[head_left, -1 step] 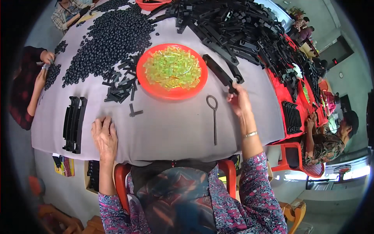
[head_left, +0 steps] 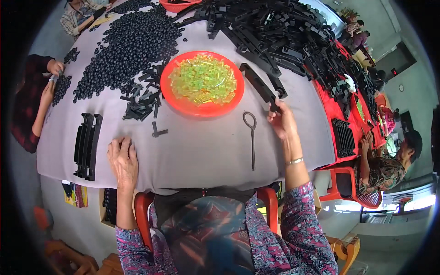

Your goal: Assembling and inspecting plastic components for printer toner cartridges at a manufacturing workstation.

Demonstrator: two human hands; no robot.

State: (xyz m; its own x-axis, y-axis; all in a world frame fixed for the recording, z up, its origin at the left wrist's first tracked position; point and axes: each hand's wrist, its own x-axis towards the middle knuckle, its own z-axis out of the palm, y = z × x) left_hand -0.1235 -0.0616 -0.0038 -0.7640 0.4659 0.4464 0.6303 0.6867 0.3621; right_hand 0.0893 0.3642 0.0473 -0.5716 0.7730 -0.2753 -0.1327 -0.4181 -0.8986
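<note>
My right hand (head_left: 284, 122) pinches the near end of a long black plastic bar (head_left: 260, 85) between thumb and fingers. That bar slants away to the far left, beside the red plate. Another black bar (head_left: 277, 85) lies just to its right. On the cloth near the front edge rests my left hand (head_left: 123, 158), empty, its fingers bent and slightly apart. Nearest to it are two small crossed black pieces (head_left: 158, 130) and a group of black slotted bars (head_left: 87, 146). A dark metal rod with a loop (head_left: 252, 142) lies left of my right hand.
A red plate (head_left: 166, 98) holds yellow-green clear tubes (head_left: 201, 80). Black round beads (head_left: 133, 46) and short black strips (head_left: 140, 103) lie beyond my left hand. Black bars (head_left: 270, 32) are heaped at the far right. People sit on both sides, one with hands (head_left: 51, 85) at the left edge.
My right hand and the black bar in it have shifted very slightly nearer and to the right. My left hand stays in place.
</note>
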